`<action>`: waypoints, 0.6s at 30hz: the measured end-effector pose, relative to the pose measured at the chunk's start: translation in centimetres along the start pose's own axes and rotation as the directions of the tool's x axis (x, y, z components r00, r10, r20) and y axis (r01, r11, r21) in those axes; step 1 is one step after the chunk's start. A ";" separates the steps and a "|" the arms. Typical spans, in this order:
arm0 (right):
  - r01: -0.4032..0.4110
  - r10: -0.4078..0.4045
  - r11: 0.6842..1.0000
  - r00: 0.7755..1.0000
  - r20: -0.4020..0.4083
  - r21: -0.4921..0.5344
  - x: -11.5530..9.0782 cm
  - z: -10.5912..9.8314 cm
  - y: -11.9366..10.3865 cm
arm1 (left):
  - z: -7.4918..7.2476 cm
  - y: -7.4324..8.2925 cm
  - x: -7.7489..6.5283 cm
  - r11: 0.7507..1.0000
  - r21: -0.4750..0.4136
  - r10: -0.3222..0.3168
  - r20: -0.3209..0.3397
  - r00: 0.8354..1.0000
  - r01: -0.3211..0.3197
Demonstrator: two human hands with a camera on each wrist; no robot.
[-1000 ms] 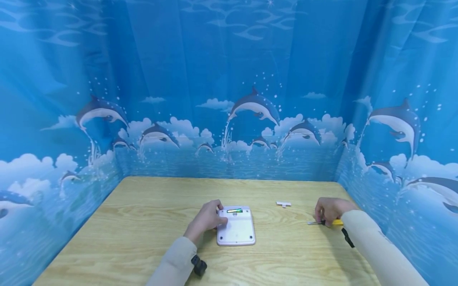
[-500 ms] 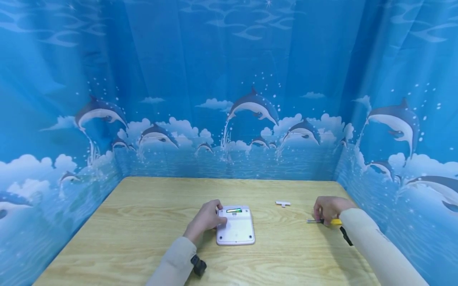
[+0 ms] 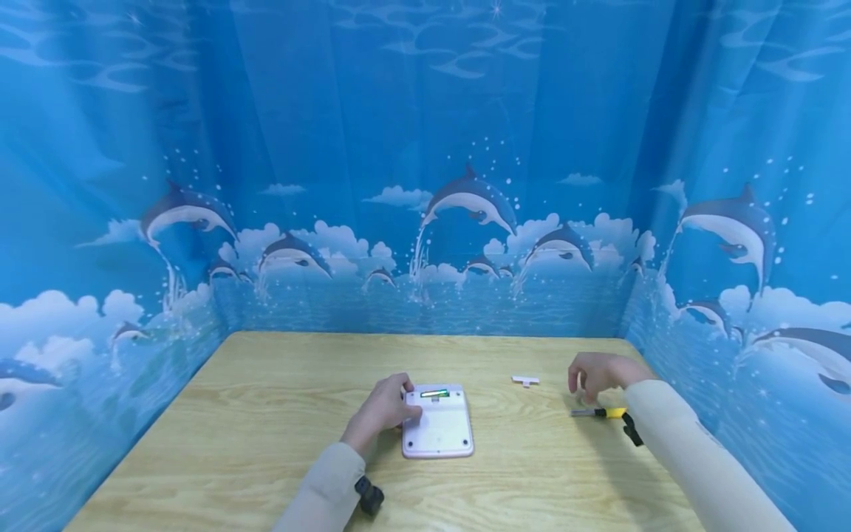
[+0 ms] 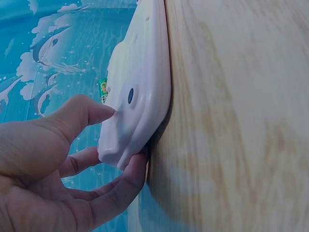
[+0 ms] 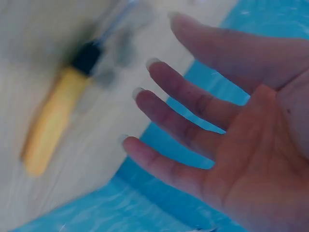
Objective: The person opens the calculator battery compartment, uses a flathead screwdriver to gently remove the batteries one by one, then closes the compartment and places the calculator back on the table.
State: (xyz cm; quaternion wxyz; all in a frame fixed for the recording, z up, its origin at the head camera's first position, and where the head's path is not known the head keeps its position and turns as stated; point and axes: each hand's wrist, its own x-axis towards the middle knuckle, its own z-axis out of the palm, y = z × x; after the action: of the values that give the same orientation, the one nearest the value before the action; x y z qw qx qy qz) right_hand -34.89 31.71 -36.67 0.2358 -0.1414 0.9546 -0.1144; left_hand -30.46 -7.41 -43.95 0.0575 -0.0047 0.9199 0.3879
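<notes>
A flat white device (image 3: 439, 432), perhaps a calculator, lies back side up on the table. A green battery (image 3: 435, 393) shows in its uncovered compartment. My left hand (image 3: 382, 408) grips its left edge; in the left wrist view the thumb (image 4: 96, 112) is on the back and a finger (image 4: 135, 176) reaches under the edge of the white casing (image 4: 145, 72). To the right, my right hand (image 3: 598, 372) hovers just past a screwdriver (image 3: 614, 413) with a yellow handle. In the right wrist view that hand (image 5: 241, 130) has spread fingers, apart from the screwdriver (image 5: 53, 121).
A small white T-shaped cover (image 3: 526, 380) lies on the wooden table (image 3: 319, 384) between the device and the right hand. Blue dolphin-print curtains (image 3: 425, 185) surround the table's back and sides.
My right hand has let go of the screwdriver and risen away from it, slightly left and toward the back. The screwdriver stays on the table. My left hand keeps its grip.
</notes>
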 end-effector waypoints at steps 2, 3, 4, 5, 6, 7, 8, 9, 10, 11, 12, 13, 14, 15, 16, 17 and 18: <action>0.081 -0.080 0.997 0.996 -0.042 0.001 0.3 -0.5 -0.9 | 0.0 0.0 0.0 1.000 -0.004 -0.002 0.001 1.000 0.002; 0.120 -0.121 0.993 0.990 -0.071 -0.008 0.5 -0.7 -1.4 | 0.0 0.0 0.0 1.000 -0.007 -0.003 0.001 1.000 0.003; 0.164 -0.166 0.986 0.981 -0.103 -0.022 0.7 -0.8 -1.9 | 0.0 0.0 0.0 1.000 -0.009 -0.005 0.003 1.000 0.005; 0.200 -0.202 0.979 0.970 -0.132 -0.029 0.9 -0.9 -2.4 | 0.0 0.0 0.0 1.000 -0.010 -0.007 0.003 1.000 0.007; 0.239 -0.243 0.970 0.957 -0.159 -0.046 1.2 -0.9 -3.1 | 0.0 0.0 0.1 1.000 -0.011 -0.009 0.004 1.000 0.009; 0.258 -0.262 0.965 0.948 -0.178 -0.048 1.3 -0.9 -3.7 | 0.0 0.0 0.1 1.000 -0.010 -0.007 0.005 1.000 0.007; 0.276 -0.281 0.960 0.940 -0.195 -0.052 1.6 -0.8 -4.4 | 0.0 0.0 0.1 1.000 -0.012 -0.008 0.005 1.000 0.008; 0.291 -0.297 0.955 0.932 -0.208 -0.059 1.8 -0.7 -5.1 | 0.0 0.1 0.1 1.000 -0.011 -0.009 0.005 1.000 0.009; 0.311 -0.316 0.949 0.924 -0.217 -0.059 2.0 -0.6 -5.8 | 0.0 0.1 0.1 1.000 -0.009 -0.007 0.006 1.000 0.007; 0.322 -0.325 0.945 0.919 -0.225 -0.052 2.1 -0.4 -6.5 | -0.1 0.1 0.1 1.000 -0.007 -0.005 0.005 1.000 0.005; 0.333 -0.335 0.942 0.913 -0.235 -0.048 2.3 -0.2 -7.2 | -0.1 0.1 0.0 1.000 -0.005 -0.002 0.006 1.000 0.002; 0.338 -0.337 0.940 0.909 -0.246 -0.038 2.5 0.0 -7.8 | -0.1 0.2 0.0 1.000 -0.004 0.001 0.007 1.000 -0.001; 0.349 -0.345 0.937 0.902 -0.258 -0.031 2.6 0.3 -8.4 | -0.1 0.2 0.0 1.000 -0.006 0.000 0.007 1.000 0.000; 0.356 -0.349 0.934 0.898 -0.269 -0.024 2.8 0.5 -8.9 | -0.1 0.2 0.0 1.000 -0.004 0.003 0.007 1.000 -0.003; 0.357 -0.345 0.934 0.896 -0.279 -0.009 2.9 0.7 -9.4 | -0.1 0.2 0.0 1.000 -0.006 0.005 0.007 1.000 -0.005; 0.365 -0.350 0.931 0.891 -0.288 -0.005 3.1 1.0 -9.9 | -0.1 0.2 -0.1 1.000 -0.007 0.004 0.007 1.000 -0.004; 0.369 -0.352 0.930 0.888 -0.297 0.001 3.2 1.2 -10.4 | -0.1 0.2 -0.1 1.000 -0.009 0.002 0.007 1.000 -0.002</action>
State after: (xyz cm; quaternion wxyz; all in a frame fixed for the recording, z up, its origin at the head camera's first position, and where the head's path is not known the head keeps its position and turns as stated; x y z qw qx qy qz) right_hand -34.81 20.81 -36.13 0.0709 -0.2907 0.9323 -0.2032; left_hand -30.41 -7.41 -43.73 0.0603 -0.0028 0.9180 0.3921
